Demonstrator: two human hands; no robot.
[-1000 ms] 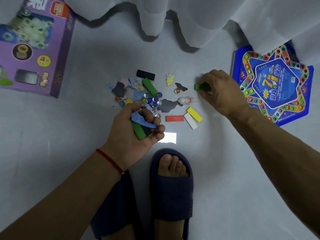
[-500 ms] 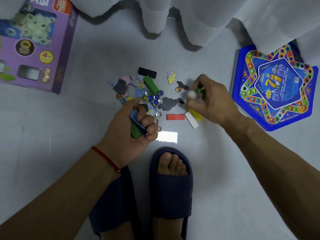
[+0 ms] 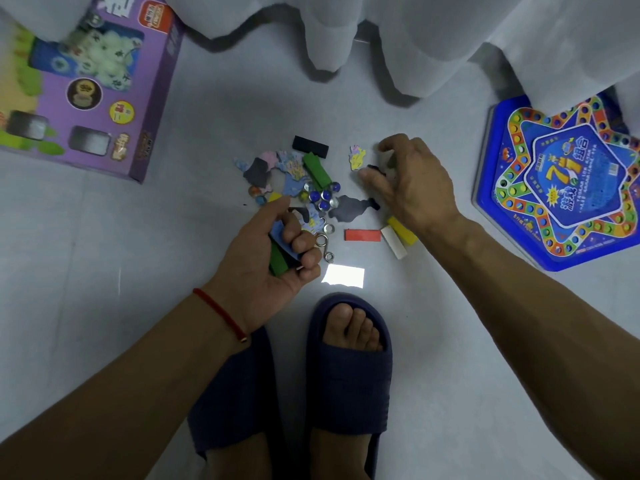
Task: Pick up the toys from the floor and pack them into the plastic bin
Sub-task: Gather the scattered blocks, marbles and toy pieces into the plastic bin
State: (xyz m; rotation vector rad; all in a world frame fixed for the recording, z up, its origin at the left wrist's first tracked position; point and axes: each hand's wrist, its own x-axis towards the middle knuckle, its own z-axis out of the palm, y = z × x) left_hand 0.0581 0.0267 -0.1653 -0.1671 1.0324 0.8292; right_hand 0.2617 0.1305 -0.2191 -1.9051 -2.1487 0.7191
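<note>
A scatter of small toys lies on the grey floor: a black block [image 3: 310,146], a green block [image 3: 316,171], blue marbles [image 3: 323,197], flat puzzle pieces [image 3: 291,168], a grey piece [image 3: 348,210], a red block [image 3: 362,235], a white block [image 3: 393,242], a yellow block [image 3: 403,232] and a metal ring puzzle [image 3: 325,242]. My left hand [image 3: 273,251] is closed around a green block, a blue piece and other bits. My right hand [image 3: 412,181] hovers right of a yellow puzzle piece [image 3: 357,157], fingers curled on small pieces, thumb and forefinger pinching a small dark piece.
A purple toy box [image 3: 86,84] lies at the far left. A blue star-patterned game box [image 3: 561,181] sits at the right. White curtain folds [image 3: 381,36] hang along the far side. My foot in a dark slipper [image 3: 349,358] stands just behind the pile.
My right hand, having taken a green block and a small white figure, has moved back up to the dark piece near the yellow puzzle piece. The left hand stays closed on its toys.
</note>
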